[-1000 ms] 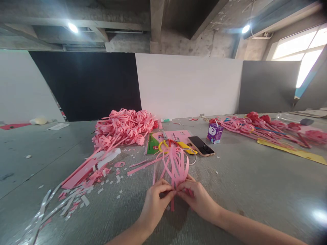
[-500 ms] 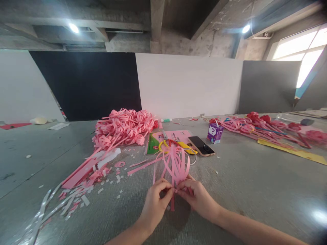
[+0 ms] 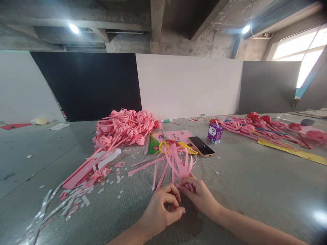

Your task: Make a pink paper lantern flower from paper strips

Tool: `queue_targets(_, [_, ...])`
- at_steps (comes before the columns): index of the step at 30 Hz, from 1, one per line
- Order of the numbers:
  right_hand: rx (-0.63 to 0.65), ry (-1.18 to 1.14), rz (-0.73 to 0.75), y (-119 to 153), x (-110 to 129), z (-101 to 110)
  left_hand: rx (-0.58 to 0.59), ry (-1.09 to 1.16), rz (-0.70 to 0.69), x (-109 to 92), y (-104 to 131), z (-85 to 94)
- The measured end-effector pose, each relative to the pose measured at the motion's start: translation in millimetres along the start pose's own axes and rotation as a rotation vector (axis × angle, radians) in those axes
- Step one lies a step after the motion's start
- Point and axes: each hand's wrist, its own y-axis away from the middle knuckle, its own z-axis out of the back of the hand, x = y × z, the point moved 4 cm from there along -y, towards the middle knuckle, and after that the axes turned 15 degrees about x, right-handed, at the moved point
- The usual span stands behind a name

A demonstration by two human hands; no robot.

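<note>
My right hand [image 3: 196, 194] is closed, thumb and fingers pinching the gathered lower end of a bundle of pink paper strips [image 3: 184, 166]. From that grip the strips fan upward and curve, some forming loops, and a few loose ends trail to the left. One hanging strip carries a small white patch at its tip. My left hand [image 3: 165, 207] hovers just left of the bundle, apart from it. Its fingers are curled, with a gap between thumb and index. A tiny pale spot shows at the thumb tip; I cannot tell if it is a scrap or the nail.
Behind the strips lie yellow-handled pliers [image 3: 187, 147], a pink and green booklet [image 3: 153, 141] and a phone [image 3: 201, 146]. A purple drink carton [image 3: 215, 132] stands to the right. Pink paper flowers [image 3: 125, 127] are heaped at left, near scattered scraps [image 3: 85, 200]; more flowers [image 3: 255, 124] lie right.
My left hand has let go of the strips and moved slightly down and right, its thumb now apart from the fingers. The bundle, still in my right hand, has tilted a little right.
</note>
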Motion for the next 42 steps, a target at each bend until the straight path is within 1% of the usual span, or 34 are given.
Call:
queue_targets(6, [0.018, -0.014, 0.029, 1.1, 3.2, 0.8, 0.000, 0.049, 0.000, 2.0, 0.7, -0.8])
queue_targets(10, [0.026, -0.003, 0.032, 1.4, 4.6, 1.4, -0.003, 0.179, -0.019, 6.7, -0.2, -1.0])
queue_targets(13, [0.042, 0.016, 0.049, 1.9, 6.2, 0.6, -0.072, 0.312, -0.016, 12.8, -0.7, 2.0])
queue_targets(16, [0.047, 0.030, 0.094, 3.0, 8.1, -0.3, -0.135, 0.380, 0.010, 17.8, -0.6, 4.5])
queue_targets(17, [0.050, 0.034, 0.110, 3.6, 8.8, -0.5, -0.165, 0.385, 0.021, 19.0, -0.2, 5.8])
queue_targets(20, [0.063, 0.054, 0.138, 5.5, 12.0, -0.8, -0.312, 0.357, 0.046, 21.9, 1.2, 12.2])
queue_targets(22, [0.071, 0.083, 0.161, 7.1, 16.1, -0.8, -0.365, 0.326, 0.053, 23.4, 0.4, 15.1])
queue_targets(23, [0.080, 0.097, 0.182, 7.8, 19.0, -1.1, -0.351, 0.324, 0.049, 23.9, -1.1, 15.1])
queue_targets(27, [0.149, 0.150, 0.296, 9.3, 31.6, -5.1, -0.219, 0.377, -0.013, 22.3, -7.1, 10.5])
queue_targets(31, [0.190, 0.189, 0.313, 8.6, 36.3, -7.4, -0.172, 0.483, -0.003, 20.7, -7.5, 7.6])
queue_targets(33, [0.199, 0.183, 0.315, 8.9, 36.0, -6.9, -0.189, 0.520, 0.029, 22.3, -6.8, 8.7])
queue_targets(36, [0.183, 0.139, 0.308, 10.2, 32.6, -3.7, -0.281, 0.501, 0.066, 27.3, -5.1, 14.2])
queue_targets(38, [0.146, 0.081, 0.281, 10.8, 28.3, -0.5, -0.333, 0.478, 0.065, 29.8, -4.1, 17.4])
queue_targets(42, [0.026, 0.002, 0.157, 10.1, 17.1, 5.5, -0.333, 0.506, 0.054, 31.3, -3.1, 17.4])
